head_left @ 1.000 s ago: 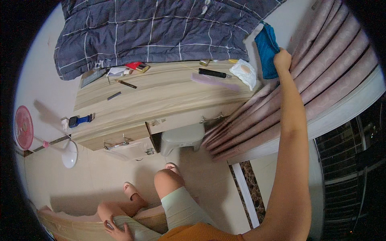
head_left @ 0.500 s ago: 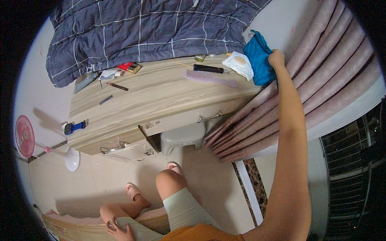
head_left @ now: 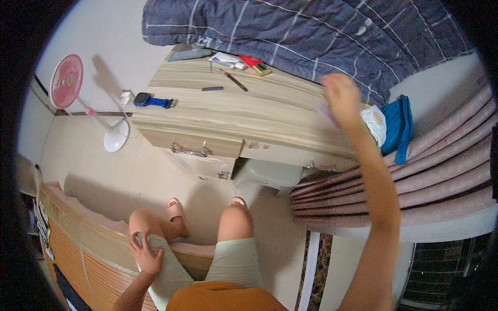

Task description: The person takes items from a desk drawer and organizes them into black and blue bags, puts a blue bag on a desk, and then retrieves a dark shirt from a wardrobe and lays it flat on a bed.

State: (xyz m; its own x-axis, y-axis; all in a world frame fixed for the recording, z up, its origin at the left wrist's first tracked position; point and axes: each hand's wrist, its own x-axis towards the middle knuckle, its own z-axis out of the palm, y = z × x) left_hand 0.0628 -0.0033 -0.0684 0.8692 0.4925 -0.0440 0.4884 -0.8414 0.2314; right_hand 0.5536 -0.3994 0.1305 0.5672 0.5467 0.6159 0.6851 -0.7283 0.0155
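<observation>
My right hand [head_left: 341, 98] is over the back right of the wooden tabletop [head_left: 249, 111], its fingers blurred. Whether anything is in them I cannot make out. Beneath it the light purple comb [head_left: 327, 111] is mostly covered, and the black-handled tool is hidden from sight. Just right of my wrist lie a crumpled white packet [head_left: 374, 125] and a teal blue quilted pouch [head_left: 398, 128]. My left hand [head_left: 146, 254] rests on my left thigh, its fingers spread and holding nothing.
A blue-strapped watch [head_left: 153, 101], a grey strip [head_left: 212, 88], a dark pencil [head_left: 234, 80] and a red-and-gold packet [head_left: 255, 65] lie on the tabletop. A dark checked quilt [head_left: 290, 31] borders its back. Pink curtains [head_left: 415, 181] hang right; a pink fan [head_left: 67, 81] stands left.
My right hand has let go of the teal pouch and moved left over the comb. The view has turned, so the tabletop sits farther right and higher. My left hand stays on the thigh.
</observation>
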